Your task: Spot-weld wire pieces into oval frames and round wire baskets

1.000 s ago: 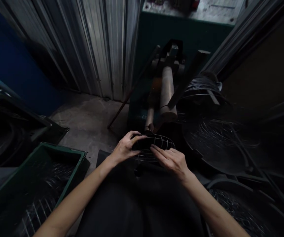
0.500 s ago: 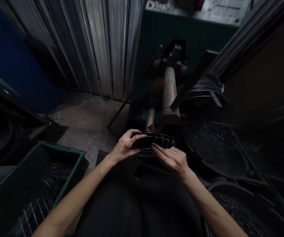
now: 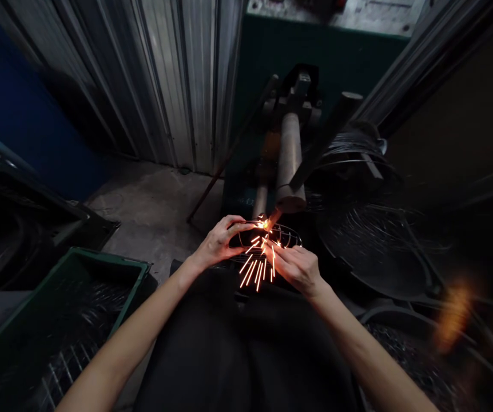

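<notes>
Between my two hands is a round wire basket-like frame (image 3: pixel 291 234), its far rim at the electrode tips of a spot welding machine (image 3: pixel 291 154). My left hand (image 3: pixel 217 243) grips the frame's left side, thumb and fingers around the rim. On the right, my right hand (image 3: pixel 295 266) holds the near right part, fingertips close to the weld point. Bright sparks (image 3: pixel 257 266) spray from the contact toward me, over the frame and near my right fingers. Glare and sparks hide part of the wires there.
A green crate (image 3: pixel 132 263) with wire parts stands at lower left. To the right are round dark containers (image 3: pixel 384 269) of loose wires and a wire bundle (image 3: pixel 353 143). A corrugated metal wall (image 3: pixel 178 74) rises behind. An orange glow blurs at lower right.
Sparks and a bright glow have appeared at the electrode tips, where there were none. Both hands and the wire frame have shifted slightly up in view, still held.
</notes>
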Demonstrator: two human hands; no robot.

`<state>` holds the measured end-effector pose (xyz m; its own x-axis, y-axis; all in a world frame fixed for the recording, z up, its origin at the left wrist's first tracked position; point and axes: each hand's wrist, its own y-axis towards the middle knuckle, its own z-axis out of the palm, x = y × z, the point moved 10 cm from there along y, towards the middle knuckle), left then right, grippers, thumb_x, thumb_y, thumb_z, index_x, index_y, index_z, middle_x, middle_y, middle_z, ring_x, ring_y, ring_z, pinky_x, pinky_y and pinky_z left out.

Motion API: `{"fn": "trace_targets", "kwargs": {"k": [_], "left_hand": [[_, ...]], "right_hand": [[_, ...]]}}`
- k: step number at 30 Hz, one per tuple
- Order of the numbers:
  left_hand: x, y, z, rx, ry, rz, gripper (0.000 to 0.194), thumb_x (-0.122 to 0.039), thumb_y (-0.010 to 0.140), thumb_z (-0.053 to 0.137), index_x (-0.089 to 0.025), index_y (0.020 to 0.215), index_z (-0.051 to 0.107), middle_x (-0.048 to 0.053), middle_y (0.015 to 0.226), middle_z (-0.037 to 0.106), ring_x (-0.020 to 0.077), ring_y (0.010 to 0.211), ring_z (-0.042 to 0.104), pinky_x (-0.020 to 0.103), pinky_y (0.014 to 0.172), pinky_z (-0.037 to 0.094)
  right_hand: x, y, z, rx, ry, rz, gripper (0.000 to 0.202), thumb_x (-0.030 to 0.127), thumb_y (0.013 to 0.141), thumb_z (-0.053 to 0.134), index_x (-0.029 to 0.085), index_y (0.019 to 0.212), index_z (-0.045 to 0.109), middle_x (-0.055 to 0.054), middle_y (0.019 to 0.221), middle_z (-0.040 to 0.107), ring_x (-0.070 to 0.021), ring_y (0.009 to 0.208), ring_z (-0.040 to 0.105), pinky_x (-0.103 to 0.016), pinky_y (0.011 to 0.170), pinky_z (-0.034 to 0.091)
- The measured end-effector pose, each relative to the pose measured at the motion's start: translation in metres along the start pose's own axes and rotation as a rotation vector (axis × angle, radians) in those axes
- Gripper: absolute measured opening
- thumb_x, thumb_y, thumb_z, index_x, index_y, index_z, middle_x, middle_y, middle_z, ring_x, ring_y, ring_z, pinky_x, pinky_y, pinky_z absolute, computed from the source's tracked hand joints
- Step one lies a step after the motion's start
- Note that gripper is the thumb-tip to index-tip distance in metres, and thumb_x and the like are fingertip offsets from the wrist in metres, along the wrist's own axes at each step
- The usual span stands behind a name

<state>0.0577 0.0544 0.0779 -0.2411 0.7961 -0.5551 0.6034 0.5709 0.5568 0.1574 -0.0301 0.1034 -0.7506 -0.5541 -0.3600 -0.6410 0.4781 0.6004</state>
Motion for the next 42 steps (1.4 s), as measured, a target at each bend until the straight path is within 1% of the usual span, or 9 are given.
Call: {"fn": "trace_targets", "kwargs": {"k": [6,10,12,14,17,26,30,35,42], "left_hand": [[0.018,-0.012,-0.003,-0.040,-0.032,-0.141,0.073,-0.023,0.076,0.069,-0.028,0.139,0.034,0.009,0.130,0.043,0.0249,0.122,0.046,0.045,0.104,0.041],[0.027,-0.022,-0.004,-0.137,-0.105,-0.153,0.073,-0.018,0.072,0.071,-0.027,0.136,0.037,0.006,0.117,0.053,0.0204,0.107,0.055,0.038,0.096,0.047],[0.027,-0.029,-0.001,-0.147,-0.142,-0.140,0.071,-0.018,0.071,0.071,-0.027,0.135,0.039,0.007,0.118,0.053,0.0203,0.108,0.056,0.037,0.095,0.047],[0.026,-0.037,0.004,-0.151,-0.184,-0.142,0.071,-0.020,0.071,0.072,-0.026,0.134,0.040,0.007,0.120,0.053,0.0200,0.107,0.057,0.036,0.093,0.048],[0.024,-0.048,0.003,-0.183,-0.219,-0.190,0.072,-0.027,0.071,0.074,-0.025,0.134,0.040,0.008,0.116,0.054,0.0189,0.102,0.059,0.033,0.089,0.051],[0.007,-0.052,-0.006,-0.147,-0.063,-0.267,0.062,-0.030,0.070,0.077,-0.027,0.126,0.053,0.007,0.116,0.052,0.0204,0.107,0.056,0.040,0.096,0.050],[0.005,-0.059,-0.008,-0.167,-0.031,-0.279,0.062,-0.030,0.069,0.077,-0.024,0.127,0.053,0.007,0.114,0.054,0.0200,0.106,0.057,0.040,0.094,0.051],[0.003,-0.061,-0.009,-0.170,-0.008,-0.282,0.061,-0.028,0.069,0.076,-0.024,0.125,0.053,0.006,0.112,0.054,0.0194,0.103,0.058,0.037,0.094,0.051],[-0.002,-0.055,-0.004,-0.164,0.016,-0.247,0.059,-0.027,0.068,0.076,-0.025,0.122,0.054,0.005,0.111,0.054,0.0199,0.105,0.055,0.038,0.094,0.049]], "right_hand": [[-0.013,-0.035,-0.035,0.062,0.090,0.307,0.036,0.014,0.087,0.057,0.025,0.121,0.061,-0.003,0.112,0.069,-0.0090,0.069,0.064,-0.021,0.061,0.043],[-0.049,-0.194,-0.095,0.103,-0.043,1.074,0.032,0.039,0.087,0.052,0.021,0.110,0.067,-0.007,0.091,0.074,-0.0184,0.066,0.067,-0.027,0.058,0.049],[-0.046,-0.292,-0.098,0.400,-0.099,1.334,0.039,0.052,0.082,0.047,0.021,0.091,0.070,-0.007,0.068,0.071,-0.0220,0.049,0.062,-0.032,0.046,0.046],[-0.023,-0.375,-0.083,0.731,0.010,1.472,0.034,0.055,0.075,0.049,0.027,0.075,0.069,-0.003,0.055,0.066,-0.0244,0.047,0.062,-0.034,0.045,0.047],[0.018,-0.428,-0.071,0.868,0.131,1.515,0.024,0.046,0.069,0.052,0.026,0.068,0.066,-0.006,0.063,0.069,-0.0270,0.064,0.068,-0.035,0.060,0.053],[0.042,-0.463,-0.088,0.949,0.156,1.640,0.038,0.050,0.074,0.046,0.020,0.080,0.068,-0.011,0.087,0.072,-0.0266,0.078,0.067,-0.035,0.069,0.050],[0.028,-0.455,-0.122,0.730,-0.026,1.725,0.053,0.064,0.076,0.040,0.021,0.082,0.071,-0.009,0.073,0.071,-0.0261,0.065,0.065,-0.035,0.056,0.047],[0.007,-0.372,-0.136,0.395,-0.157,1.492,0.062,0.062,0.085,0.033,0.014,0.095,0.071,-0.014,0.090,0.072,-0.0274,0.078,0.067,-0.038,0.070,0.050],[-0.008,-0.251,-0.116,0.110,0.125,1.403,0.027,0.040,0.088,0.053,0.019,0.098,0.068,-0.007,0.095,0.072,-0.0198,0.085,0.067,-0.031,0.081,0.051]]}}
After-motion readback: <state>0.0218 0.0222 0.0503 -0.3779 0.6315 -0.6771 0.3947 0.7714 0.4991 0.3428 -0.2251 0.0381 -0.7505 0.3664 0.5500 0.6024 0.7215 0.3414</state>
